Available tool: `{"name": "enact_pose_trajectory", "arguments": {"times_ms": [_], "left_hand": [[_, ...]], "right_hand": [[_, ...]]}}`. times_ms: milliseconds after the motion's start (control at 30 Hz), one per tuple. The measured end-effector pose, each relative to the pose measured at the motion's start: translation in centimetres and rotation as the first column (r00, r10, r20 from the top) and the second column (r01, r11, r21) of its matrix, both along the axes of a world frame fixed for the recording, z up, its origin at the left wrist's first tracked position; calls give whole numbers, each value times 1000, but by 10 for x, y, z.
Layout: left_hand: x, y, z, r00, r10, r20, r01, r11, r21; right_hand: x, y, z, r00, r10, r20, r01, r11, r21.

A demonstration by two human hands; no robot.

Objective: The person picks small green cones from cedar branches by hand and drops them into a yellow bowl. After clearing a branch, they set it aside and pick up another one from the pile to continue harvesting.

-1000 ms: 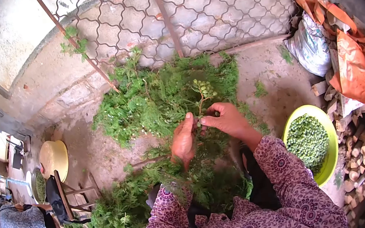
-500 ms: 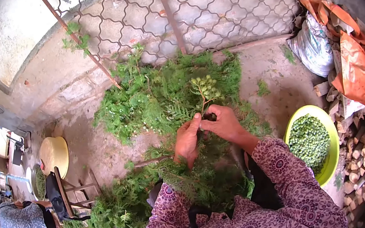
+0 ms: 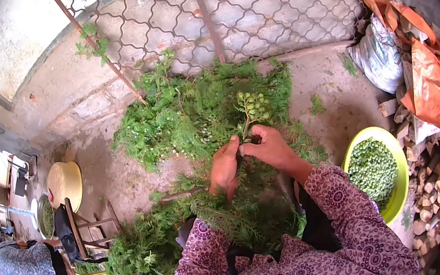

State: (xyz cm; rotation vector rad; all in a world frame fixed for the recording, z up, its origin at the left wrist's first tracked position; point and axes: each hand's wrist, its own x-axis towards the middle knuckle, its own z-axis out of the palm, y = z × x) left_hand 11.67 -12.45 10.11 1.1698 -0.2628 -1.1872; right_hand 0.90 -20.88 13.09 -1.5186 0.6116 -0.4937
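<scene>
A conifer sprig point(image 3: 250, 109) tipped with a cluster of pale green cones stands upright between my two hands. My left hand point(image 3: 225, 166) pinches its stem from the left, thumb pointing up. From the right, my right hand point(image 3: 271, 148) closes its fingers round the stem, close beside the left thumb. Leafy green cuttings point(image 3: 237, 216) lie over my lap below the hands. Beyond them a large heap of conifer branches point(image 3: 171, 110) covers the ground.
On the right stands a yellow-green basin point(image 3: 405, 182) holding many green cones, beside stacked firewood point(image 3: 436, 200). White sacks point(image 3: 380, 56) and orange cloth point(image 3: 431, 91) lie behind. At left are a wooden chair point(image 3: 95, 228), a yellowish tub point(image 3: 71, 178) and another person point(image 3: 30, 271). A metal lattice point(image 3: 264, 13) borders the far side.
The hands and the sprig stay in nearly the same place. The cone cluster has shifted slightly to the right, and my right fingers have moved a little on the stem.
</scene>
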Motion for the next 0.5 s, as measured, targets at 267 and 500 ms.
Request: {"name": "enact_pose_trajectory", "arguments": {"times_ms": [267,500], "left_hand": [[2,-2,-2,998,17,-60,-17,1000,-2],[0,1,-2,998,43,-43,-44,999,-22]], "right_hand": [[2,-6,-23,999,-44,-11,40,972,-233],[-5,-7,1,987,155,-48,-155,988,8]]}}
